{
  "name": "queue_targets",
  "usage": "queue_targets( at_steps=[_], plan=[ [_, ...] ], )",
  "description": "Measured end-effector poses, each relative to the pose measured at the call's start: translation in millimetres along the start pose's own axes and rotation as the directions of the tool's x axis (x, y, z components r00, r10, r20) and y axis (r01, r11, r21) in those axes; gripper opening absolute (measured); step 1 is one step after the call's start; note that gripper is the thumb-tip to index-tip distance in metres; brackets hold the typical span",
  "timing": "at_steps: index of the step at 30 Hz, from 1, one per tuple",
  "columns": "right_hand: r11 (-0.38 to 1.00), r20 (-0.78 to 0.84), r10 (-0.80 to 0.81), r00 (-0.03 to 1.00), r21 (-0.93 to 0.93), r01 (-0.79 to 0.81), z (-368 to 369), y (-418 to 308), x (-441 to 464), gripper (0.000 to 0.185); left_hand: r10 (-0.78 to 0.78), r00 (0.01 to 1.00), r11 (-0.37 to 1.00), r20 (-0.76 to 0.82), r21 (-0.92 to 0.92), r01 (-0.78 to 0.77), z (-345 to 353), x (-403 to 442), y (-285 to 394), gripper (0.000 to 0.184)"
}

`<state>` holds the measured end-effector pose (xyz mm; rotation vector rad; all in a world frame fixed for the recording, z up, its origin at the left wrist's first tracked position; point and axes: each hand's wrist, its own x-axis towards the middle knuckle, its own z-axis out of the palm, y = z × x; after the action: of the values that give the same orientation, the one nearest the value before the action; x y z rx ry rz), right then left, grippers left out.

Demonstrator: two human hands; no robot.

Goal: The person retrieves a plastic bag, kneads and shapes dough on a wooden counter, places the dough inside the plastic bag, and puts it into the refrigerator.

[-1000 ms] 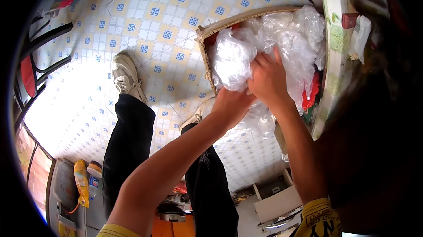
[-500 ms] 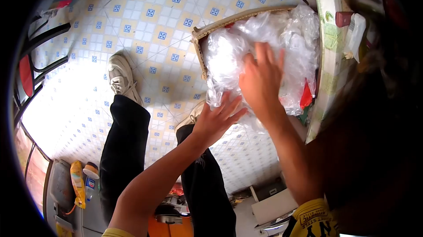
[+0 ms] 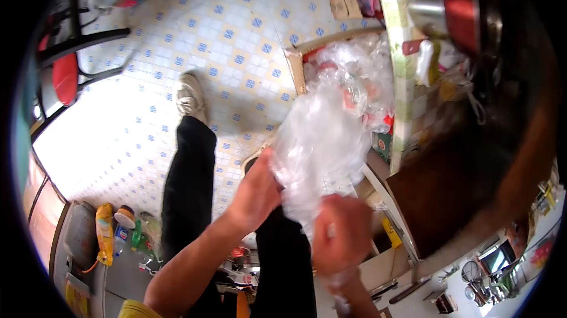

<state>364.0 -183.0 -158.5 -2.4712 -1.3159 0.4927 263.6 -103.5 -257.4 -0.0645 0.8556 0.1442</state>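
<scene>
R hand (image 3: 341,232) curled at plastic bag (image 3: 319,141), 6 o'clock end; L hand (image 3: 257,191) grip hidden, can't tell; thin film may tear w/ hard pull.

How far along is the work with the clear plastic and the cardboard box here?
Looks done: one plastic bundle is up out of the cardboard box.
In hand: the left hand grips that bundle's side; the right hand, blurred, is at its lower end.
Left: more crumpled plastic lies in the box, though how much is meant to come out, I can't tell.
</scene>
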Motion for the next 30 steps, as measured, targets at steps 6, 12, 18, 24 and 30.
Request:
queue_targets(
  at_steps=[6,12,18,24,30],
  plan=[
    [0.915,0.131,0.042,0.990,0.393,-0.091,-113.5,-135.5,-33.6,0.048,0.034,0.988,0.982,-0.153,0.191,-0.005,90.3,-195.3,89.3,0.037],
    [0.556,0.446,0.102,0.889,0.716,-0.422,-208.6,-153.0,-43.4,0.057,-0.019,0.989,0.893,-0.146,0.443,0.083,135.7,-348.5,98.6,0.038],
    [-0.050,0.280,0.388,0.878,0.958,-0.284,-353.8,-116.1,-55.5,0.049,0.507,0.840,0.827,-0.192,0.383,-0.412,37.7,-490.6,138.3,0.035],
    [-0.121,0.361,0.211,0.909,0.932,-0.342,-398.8,-127.5,-80.1,0.055,0.708,0.704,0.632,-0.058,0.498,-0.594,88.0,-511.8,106.4,0.053],
    [0.077,0.442,-0.144,0.885,0.897,-0.435,-353.1,-198.3,-102.1,0.050,0.426,0.871,0.903,0.243,-0.058,-0.426,172.3,-470.5,63.4,0.053]
  ],
)
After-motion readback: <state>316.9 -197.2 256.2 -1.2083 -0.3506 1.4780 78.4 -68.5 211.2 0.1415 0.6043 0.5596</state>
